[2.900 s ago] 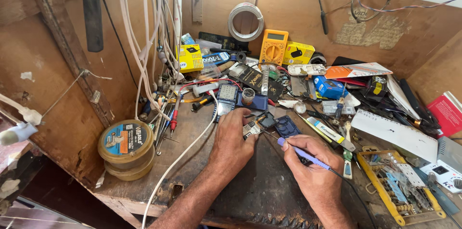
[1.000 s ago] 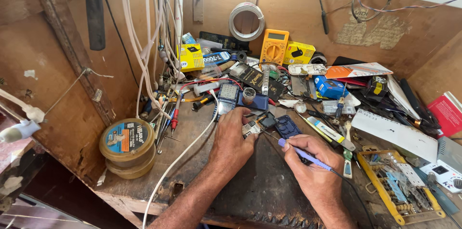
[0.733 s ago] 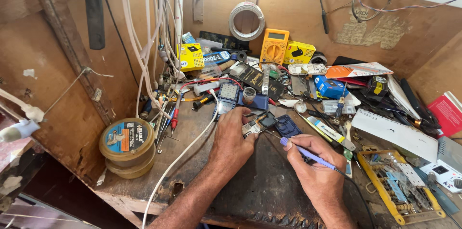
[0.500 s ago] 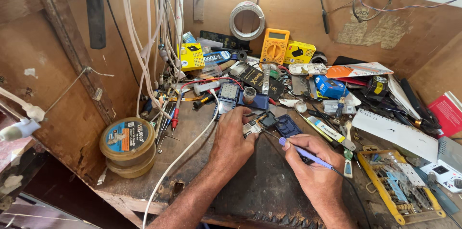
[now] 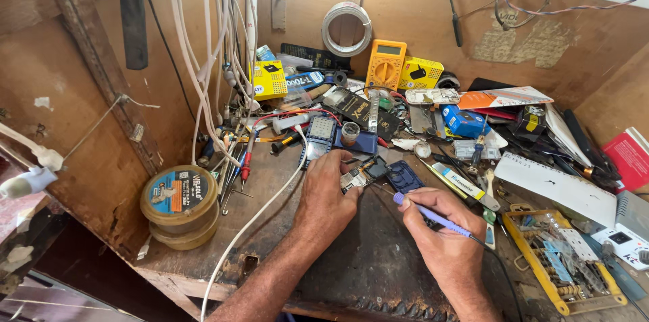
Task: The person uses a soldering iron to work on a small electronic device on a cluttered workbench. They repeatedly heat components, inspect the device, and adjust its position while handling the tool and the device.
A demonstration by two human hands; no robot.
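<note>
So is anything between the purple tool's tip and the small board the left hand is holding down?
Nothing visible. The right hand holds the purple tool with its tip close beside the board, and the mat between them looks bare. The left hand pins the board from the other side.

Two bare hands work at the bench: one left hand [image 5: 328, 200] and one right hand [image 5: 443, 241]. The right hand holds one purple-handled soldering iron [image 5: 433, 214]; the left hand rests on one small phone circuit board [image 5: 362, 174]. At the near left stand two round flat solder spools [image 5: 180, 205], stacked one on the other. Far against the wooden back wall sit one orange multimeter [image 5: 385, 65] and two yellow cardboard boxes, one left [image 5: 268, 79] and one right [image 5: 419, 73]. One coil of pale wire [image 5: 346, 29] hangs above them. At the near right lies one yellow plastic parts tray [image 5: 558, 261], and at the far right one red booklet [image 5: 630, 156].
</note>
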